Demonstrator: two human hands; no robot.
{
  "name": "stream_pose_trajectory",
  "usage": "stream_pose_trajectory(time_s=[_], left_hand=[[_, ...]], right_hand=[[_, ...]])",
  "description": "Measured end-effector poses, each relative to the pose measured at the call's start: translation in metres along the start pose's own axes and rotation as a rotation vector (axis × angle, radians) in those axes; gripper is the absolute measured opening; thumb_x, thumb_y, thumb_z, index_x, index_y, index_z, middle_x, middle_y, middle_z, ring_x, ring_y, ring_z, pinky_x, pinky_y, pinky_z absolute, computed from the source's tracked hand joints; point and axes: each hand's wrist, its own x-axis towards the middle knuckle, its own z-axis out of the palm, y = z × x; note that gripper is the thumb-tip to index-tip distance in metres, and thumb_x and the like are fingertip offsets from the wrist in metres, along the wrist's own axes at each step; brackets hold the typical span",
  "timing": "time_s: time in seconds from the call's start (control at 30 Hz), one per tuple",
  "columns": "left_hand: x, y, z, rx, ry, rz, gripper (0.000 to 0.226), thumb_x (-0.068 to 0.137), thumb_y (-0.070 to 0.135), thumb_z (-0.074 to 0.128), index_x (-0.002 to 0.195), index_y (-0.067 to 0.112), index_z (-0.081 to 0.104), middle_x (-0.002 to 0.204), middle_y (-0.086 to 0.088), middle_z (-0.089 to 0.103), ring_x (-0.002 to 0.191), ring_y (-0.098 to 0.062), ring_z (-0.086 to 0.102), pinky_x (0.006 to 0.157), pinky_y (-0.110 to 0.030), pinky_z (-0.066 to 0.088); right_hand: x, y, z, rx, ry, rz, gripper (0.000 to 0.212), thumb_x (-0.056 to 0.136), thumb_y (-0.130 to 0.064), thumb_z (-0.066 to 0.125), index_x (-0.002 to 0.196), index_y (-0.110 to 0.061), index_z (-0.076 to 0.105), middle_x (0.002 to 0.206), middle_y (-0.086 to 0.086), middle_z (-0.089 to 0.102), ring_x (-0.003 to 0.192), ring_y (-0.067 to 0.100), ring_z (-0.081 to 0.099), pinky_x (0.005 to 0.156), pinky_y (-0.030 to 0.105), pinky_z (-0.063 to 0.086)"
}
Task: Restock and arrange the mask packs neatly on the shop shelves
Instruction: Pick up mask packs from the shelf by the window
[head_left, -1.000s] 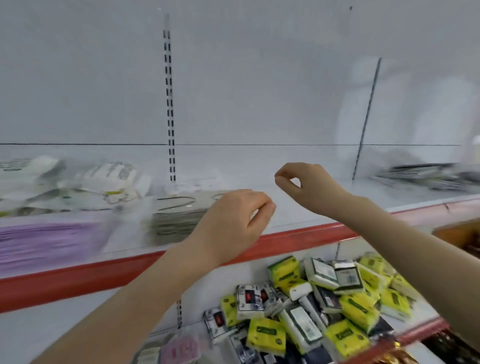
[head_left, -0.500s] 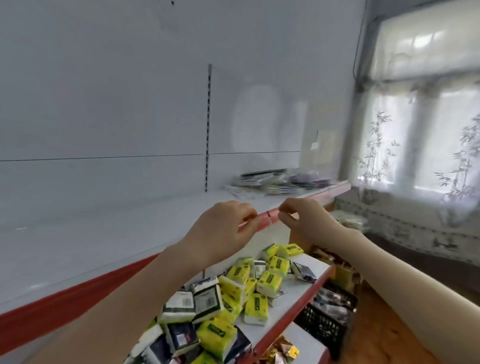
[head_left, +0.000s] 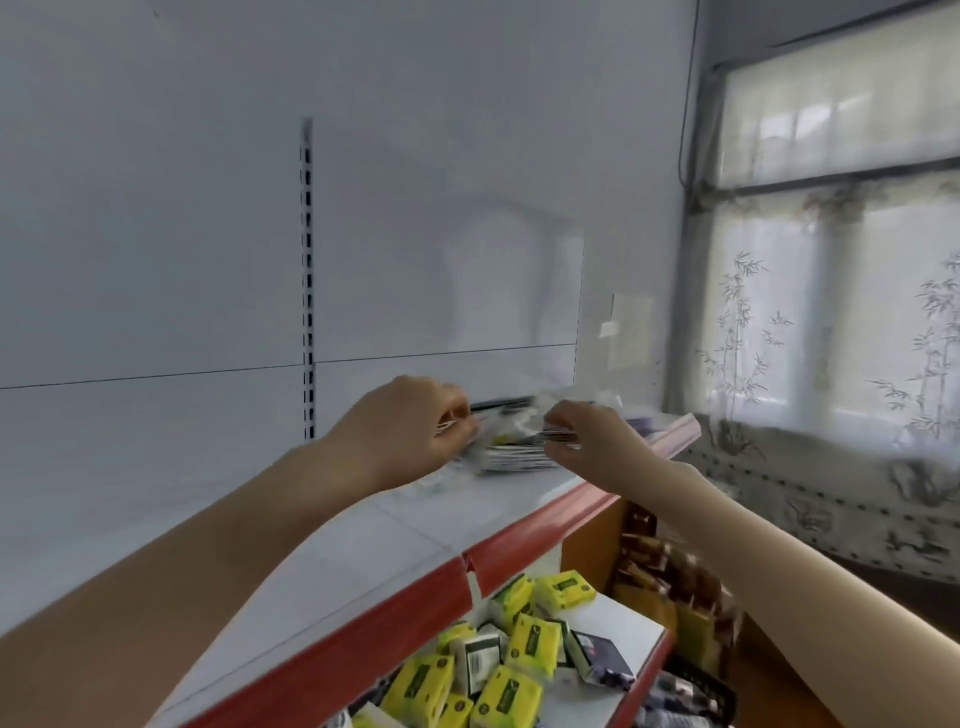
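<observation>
White shelf (head_left: 363, 540), red front lip, running toward a curtained window (head_left: 841, 312) at right; broad bare surface left of the stack, back panel blank. Mask packs (head_left: 519, 447): blurred flat stack near the shelf's far right end, close behind the lip. Left hand (head_left: 410, 436): fingers curled, pinching the stack's left edge. Right hand (head_left: 587, 441): fingers closed on the stack's right front edge. Lower shelf (head_left: 618, 618): loose heap of yellow tissue packs (head_left: 524, 654) mixed with white and dark ones, right portion bare. Dark basket (head_left: 711, 691) below right, contents unclear.
</observation>
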Motion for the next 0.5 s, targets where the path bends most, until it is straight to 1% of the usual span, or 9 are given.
stream_pose_trajectory(time_s=[0.07, 0.17, 0.27, 0.37, 0.43, 0.5], left_hand=[[0.018, -0.009, 0.007, 0.015, 0.001, -0.023, 0.027, 0.092, 0.037, 0.05, 0.099, 0.016, 0.066, 0.098, 0.0, 0.068, 0.093, -0.018, 0.061, 0.082, -0.036, 0.048], [0.036, -0.02, 0.02, 0.058, -0.035, -0.058, 0.028, 0.092, 0.039, 0.049, 0.1, 0.018, 0.065, 0.099, 0.001, 0.067, 0.093, -0.017, 0.059, 0.083, -0.036, 0.048], [0.051, -0.031, 0.031, 0.106, -0.062, -0.099, 0.029, 0.093, 0.04, 0.046, 0.104, 0.019, 0.063, 0.103, 0.001, 0.065, 0.096, -0.016, 0.058, 0.085, -0.035, 0.047], [0.063, -0.036, 0.039, 0.179, -0.093, -0.154, 0.031, 0.095, 0.039, 0.043, 0.11, 0.019, 0.061, 0.108, 0.002, 0.062, 0.1, -0.014, 0.055, 0.086, -0.029, 0.044], [0.069, -0.038, 0.045, 0.225, -0.107, -0.195, 0.032, 0.095, 0.041, 0.041, 0.111, 0.021, 0.06, 0.108, 0.003, 0.061, 0.096, -0.013, 0.055, 0.084, -0.026, 0.044], [0.076, -0.038, 0.051, 0.265, -0.12, -0.242, 0.032, 0.096, 0.042, 0.04, 0.111, 0.022, 0.06, 0.106, 0.004, 0.061, 0.096, -0.012, 0.054, 0.084, -0.026, 0.044]], right_hand=[[0.025, 0.014, 0.005, 0.019, 0.021, 0.006, 0.036, 0.09, -0.019, 0.056, 0.124, -0.009, 0.053, 0.12, 0.006, 0.059, 0.109, 0.022, 0.055, 0.091, 0.028, 0.042], [0.059, 0.033, 0.014, 0.021, 0.013, 0.007, 0.039, 0.09, -0.018, 0.057, 0.128, -0.01, 0.051, 0.125, 0.007, 0.056, 0.113, 0.023, 0.053, 0.093, 0.027, 0.039], [0.097, 0.054, 0.026, -0.005, -0.034, -0.019, 0.044, 0.088, -0.017, 0.058, 0.131, -0.012, 0.047, 0.129, 0.007, 0.052, 0.117, 0.024, 0.05, 0.097, 0.031, 0.039], [0.133, 0.072, 0.041, -0.039, -0.142, -0.058, 0.053, 0.085, -0.016, 0.06, 0.135, -0.015, 0.042, 0.133, 0.007, 0.048, 0.117, 0.024, 0.048, 0.098, 0.036, 0.04], [0.153, 0.081, 0.051, -0.087, -0.264, -0.112, 0.059, 0.085, -0.017, 0.061, 0.139, -0.015, 0.036, 0.137, 0.006, 0.044, 0.122, 0.024, 0.043, 0.1, 0.033, 0.038], [0.17, 0.088, 0.06, -0.107, -0.388, -0.156, 0.062, 0.086, -0.017, 0.061, 0.141, -0.017, 0.033, 0.14, 0.004, 0.041, 0.125, 0.023, 0.041, 0.1, 0.029, 0.035]])
